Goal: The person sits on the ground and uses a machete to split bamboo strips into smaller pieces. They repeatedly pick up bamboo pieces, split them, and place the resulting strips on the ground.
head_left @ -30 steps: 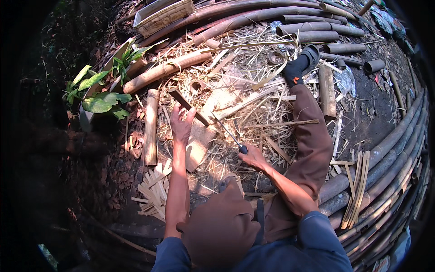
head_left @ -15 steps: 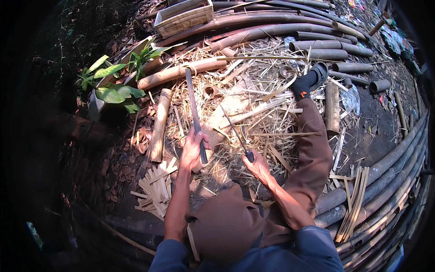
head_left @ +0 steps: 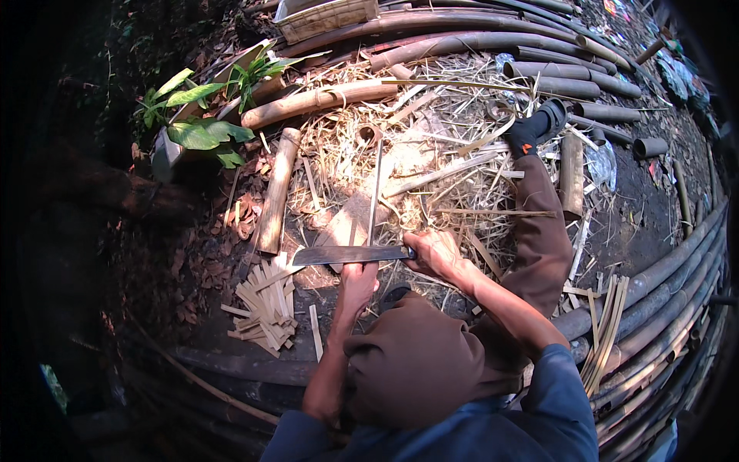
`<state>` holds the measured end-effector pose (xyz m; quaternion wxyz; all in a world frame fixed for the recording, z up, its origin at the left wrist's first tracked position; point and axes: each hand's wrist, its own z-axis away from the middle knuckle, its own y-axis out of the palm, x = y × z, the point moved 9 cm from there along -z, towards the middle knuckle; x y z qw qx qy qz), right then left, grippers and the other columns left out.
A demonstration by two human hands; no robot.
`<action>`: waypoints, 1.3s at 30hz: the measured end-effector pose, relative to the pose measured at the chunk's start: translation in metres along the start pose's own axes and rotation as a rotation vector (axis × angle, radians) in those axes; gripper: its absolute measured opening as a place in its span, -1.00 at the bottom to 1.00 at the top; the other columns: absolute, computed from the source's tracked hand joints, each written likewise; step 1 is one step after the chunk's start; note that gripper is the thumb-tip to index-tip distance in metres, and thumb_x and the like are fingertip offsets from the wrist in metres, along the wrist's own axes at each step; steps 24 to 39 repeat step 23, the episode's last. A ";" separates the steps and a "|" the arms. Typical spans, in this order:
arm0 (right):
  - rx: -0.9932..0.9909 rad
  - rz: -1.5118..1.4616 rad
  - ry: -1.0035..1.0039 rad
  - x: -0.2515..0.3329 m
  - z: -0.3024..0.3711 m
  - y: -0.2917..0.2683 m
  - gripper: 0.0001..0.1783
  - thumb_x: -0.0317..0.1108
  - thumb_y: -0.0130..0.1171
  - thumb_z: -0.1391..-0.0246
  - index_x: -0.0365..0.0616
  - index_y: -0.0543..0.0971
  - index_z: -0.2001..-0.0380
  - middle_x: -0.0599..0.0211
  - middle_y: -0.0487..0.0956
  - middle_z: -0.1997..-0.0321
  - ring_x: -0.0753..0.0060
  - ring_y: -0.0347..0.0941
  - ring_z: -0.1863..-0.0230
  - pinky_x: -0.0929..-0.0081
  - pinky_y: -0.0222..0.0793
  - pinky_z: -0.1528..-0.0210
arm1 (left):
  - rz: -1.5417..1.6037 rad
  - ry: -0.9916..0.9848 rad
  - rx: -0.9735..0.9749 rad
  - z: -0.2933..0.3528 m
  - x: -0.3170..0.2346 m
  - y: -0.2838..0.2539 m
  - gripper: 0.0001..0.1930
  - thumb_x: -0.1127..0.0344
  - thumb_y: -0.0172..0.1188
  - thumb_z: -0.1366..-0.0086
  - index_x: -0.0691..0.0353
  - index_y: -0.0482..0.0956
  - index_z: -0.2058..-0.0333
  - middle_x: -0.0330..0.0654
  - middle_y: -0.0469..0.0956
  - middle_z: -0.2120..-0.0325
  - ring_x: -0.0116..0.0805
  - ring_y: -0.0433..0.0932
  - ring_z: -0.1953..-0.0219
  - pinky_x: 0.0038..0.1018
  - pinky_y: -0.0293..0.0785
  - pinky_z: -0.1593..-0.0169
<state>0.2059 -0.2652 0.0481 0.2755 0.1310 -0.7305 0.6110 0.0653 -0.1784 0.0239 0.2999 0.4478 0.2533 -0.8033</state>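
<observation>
My right hand is closed round the handle of a long, broad-bladed knife. Its blade points left and lies crosswise just beyond my left hand. The fingers of that hand are wrapped round the near end of a long, narrow bamboo strip, which points away from me. The blade crosses over the strip close to my fingers; whether they touch, I cannot tell. Under the strip and blade is a flat, pale wooden block.
Cut bamboo slats lie piled at left, with more slats on the bamboo poles at right. A bamboo section lies beyond the left pile. Shavings cover the ground ahead; a crate stands at the back.
The knife has swung from pointing away to lying crosswise over the strip. My left hand has moved right and nearer, turning the strip. A slat now shows beside my left forearm.
</observation>
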 end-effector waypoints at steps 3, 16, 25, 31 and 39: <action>-0.121 0.034 0.109 -0.031 -0.018 -0.004 -0.73 -0.19 0.29 0.12 -0.08 0.45 0.48 0.13 0.51 0.67 0.00 0.52 0.59 0.11 0.38 0.55 | -0.035 -0.038 0.047 0.016 0.004 -0.009 -0.81 0.29 0.01 -0.34 0.32 0.46 0.25 -0.36 0.29 0.67 -0.61 0.26 0.70 -0.59 0.24 0.63; -0.117 -0.060 0.124 -0.016 0.004 -0.004 -0.77 -0.19 0.26 0.12 -0.06 0.49 0.47 0.09 0.51 0.66 -0.05 0.51 0.56 0.09 0.42 0.47 | 0.274 -0.067 0.122 0.023 -0.021 -0.004 -0.73 0.17 -0.19 -0.49 0.27 0.33 0.20 -0.21 0.35 0.64 -0.50 0.28 0.73 -0.51 0.34 0.62; -0.082 -0.052 0.191 -0.047 -0.019 0.004 -0.67 -0.20 0.31 0.14 -0.10 0.46 0.33 0.13 0.54 0.60 0.01 0.55 0.49 0.15 0.43 0.41 | 0.371 -0.031 0.151 0.033 -0.031 -0.006 -0.59 0.18 -0.15 -0.47 0.30 0.18 -0.16 -0.23 0.28 0.65 -0.54 0.18 0.76 -0.55 0.26 0.65; -0.082 -0.052 0.191 -0.047 -0.019 0.004 -0.67 -0.20 0.31 0.14 -0.10 0.46 0.33 0.13 0.54 0.60 0.01 0.55 0.49 0.15 0.43 0.41 | 0.371 -0.031 0.151 0.033 -0.031 -0.006 -0.59 0.18 -0.15 -0.47 0.30 0.18 -0.16 -0.23 0.28 0.65 -0.54 0.18 0.76 -0.55 0.26 0.65; -0.082 -0.052 0.191 -0.047 -0.019 0.004 -0.67 -0.20 0.31 0.14 -0.10 0.46 0.33 0.13 0.54 0.60 0.01 0.55 0.49 0.15 0.43 0.41 | 0.371 -0.031 0.151 0.033 -0.031 -0.006 -0.59 0.18 -0.15 -0.47 0.30 0.18 -0.16 -0.23 0.28 0.65 -0.54 0.18 0.76 -0.55 0.26 0.65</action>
